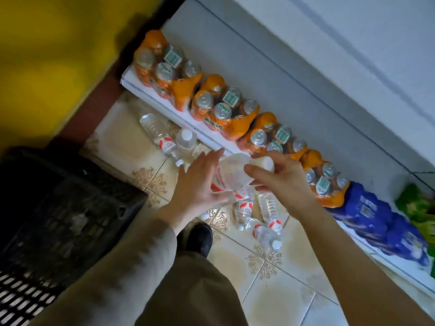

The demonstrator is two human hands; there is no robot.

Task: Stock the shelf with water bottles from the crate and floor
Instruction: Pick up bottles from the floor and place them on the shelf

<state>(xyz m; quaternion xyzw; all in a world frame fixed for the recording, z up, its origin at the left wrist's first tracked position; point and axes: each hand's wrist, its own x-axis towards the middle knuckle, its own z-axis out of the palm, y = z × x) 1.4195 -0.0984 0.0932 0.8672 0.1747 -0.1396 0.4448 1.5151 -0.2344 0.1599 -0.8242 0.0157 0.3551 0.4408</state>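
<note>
Two hands meet on one water bottle (231,171), held in the air just in front of the shelf (150,96). The right hand (282,178) curls its fingers (253,170) round the capped end, and the left hand (200,184) lays straight, slightly spread fingers against the labelled side. More bottles (267,215) lie on the tiled floor (282,290) below, others (160,135) by the shelf's foot, and the black crate (70,208) stands at the left.

Head camera, tilted steeply down, close over hands, floor, shelf edge.
</note>
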